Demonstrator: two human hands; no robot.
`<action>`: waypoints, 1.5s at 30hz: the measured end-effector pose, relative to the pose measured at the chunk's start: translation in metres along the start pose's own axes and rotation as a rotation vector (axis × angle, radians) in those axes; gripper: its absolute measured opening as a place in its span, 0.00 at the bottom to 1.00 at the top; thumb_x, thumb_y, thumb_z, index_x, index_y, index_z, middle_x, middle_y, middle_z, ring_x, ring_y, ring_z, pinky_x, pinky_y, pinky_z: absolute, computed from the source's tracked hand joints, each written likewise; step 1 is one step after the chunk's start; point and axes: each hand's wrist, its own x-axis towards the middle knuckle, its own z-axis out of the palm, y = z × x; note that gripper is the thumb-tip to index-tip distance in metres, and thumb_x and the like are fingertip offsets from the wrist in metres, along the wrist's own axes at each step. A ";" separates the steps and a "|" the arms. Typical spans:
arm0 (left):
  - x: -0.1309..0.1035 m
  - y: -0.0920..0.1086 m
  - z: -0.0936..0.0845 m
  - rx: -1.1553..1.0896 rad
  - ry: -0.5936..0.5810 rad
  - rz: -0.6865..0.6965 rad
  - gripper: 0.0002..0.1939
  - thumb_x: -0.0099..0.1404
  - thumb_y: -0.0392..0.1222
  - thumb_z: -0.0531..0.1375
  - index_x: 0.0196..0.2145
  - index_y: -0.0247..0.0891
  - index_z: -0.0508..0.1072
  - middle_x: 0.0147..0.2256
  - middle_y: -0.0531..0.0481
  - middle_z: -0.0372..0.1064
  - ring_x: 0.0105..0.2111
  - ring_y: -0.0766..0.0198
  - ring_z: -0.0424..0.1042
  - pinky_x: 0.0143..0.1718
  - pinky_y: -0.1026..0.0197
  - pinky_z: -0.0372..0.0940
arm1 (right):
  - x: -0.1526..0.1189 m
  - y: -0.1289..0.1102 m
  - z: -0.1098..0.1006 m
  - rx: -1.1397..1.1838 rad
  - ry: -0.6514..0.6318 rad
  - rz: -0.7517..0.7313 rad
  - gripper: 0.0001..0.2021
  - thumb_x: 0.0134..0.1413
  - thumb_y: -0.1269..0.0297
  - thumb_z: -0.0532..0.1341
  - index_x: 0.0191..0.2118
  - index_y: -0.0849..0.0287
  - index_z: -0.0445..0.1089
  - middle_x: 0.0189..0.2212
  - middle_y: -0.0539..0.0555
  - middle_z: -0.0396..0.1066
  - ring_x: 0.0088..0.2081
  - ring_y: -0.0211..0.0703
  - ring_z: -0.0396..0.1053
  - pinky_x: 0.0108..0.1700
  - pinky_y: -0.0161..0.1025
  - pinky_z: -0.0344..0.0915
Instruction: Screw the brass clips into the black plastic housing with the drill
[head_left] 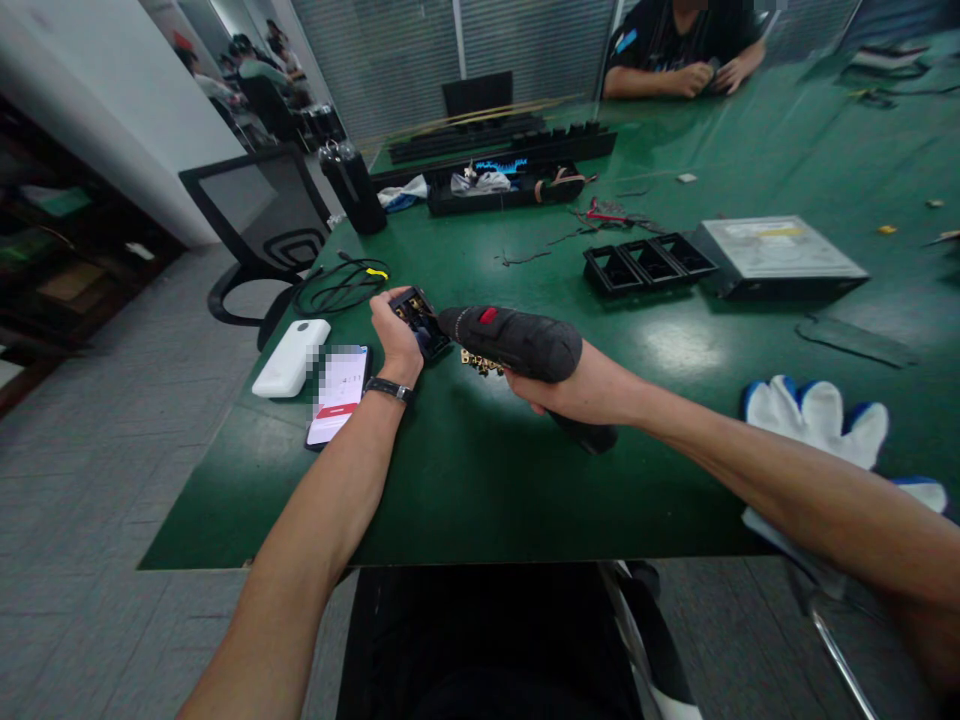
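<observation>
My right hand [562, 385] is wrapped round a black power drill [517, 340] with a red mark, its nose pointing left. The drill's front end is close to a small black part [424, 322] with brass-coloured pieces inside; whether they touch is hard to tell. My left hand [396, 335] grips that black part by its left side, above the table. Just under the drill, a little pile of brass-coloured pieces [480, 362] lies on the green table [465, 480]. A black band circles my left wrist.
Left of my left forearm lie a phone [339, 395] and a white power bank [292, 358], with a coiled cable [337, 285] behind. Black trays [649, 265] and a metal box [784, 255] stand right; white gloves [817, 420] lie near my right forearm. A person sits across.
</observation>
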 end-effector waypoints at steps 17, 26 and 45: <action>-0.002 0.001 0.001 -0.006 -0.009 -0.007 0.18 0.66 0.56 0.52 0.35 0.40 0.73 0.31 0.48 0.75 0.27 0.62 0.74 0.28 0.61 0.68 | 0.000 0.001 0.000 0.023 -0.006 -0.015 0.29 0.52 0.75 0.63 0.62 0.62 0.72 0.32 0.51 0.76 0.40 0.48 0.74 0.41 0.42 0.72; -0.003 0.002 0.001 0.009 -0.013 -0.014 0.21 0.67 0.61 0.53 0.35 0.41 0.72 0.31 0.49 0.75 0.28 0.62 0.74 0.30 0.62 0.68 | 0.000 0.000 0.000 0.034 -0.006 0.013 0.28 0.53 0.74 0.63 0.61 0.61 0.72 0.31 0.50 0.75 0.37 0.46 0.73 0.38 0.41 0.71; -0.002 0.001 0.001 0.008 0.002 0.000 0.19 0.66 0.58 0.53 0.35 0.41 0.72 0.31 0.49 0.75 0.27 0.62 0.75 0.30 0.62 0.69 | 0.000 0.000 0.000 0.022 0.001 0.023 0.31 0.52 0.74 0.63 0.64 0.62 0.71 0.31 0.50 0.75 0.38 0.47 0.74 0.39 0.42 0.72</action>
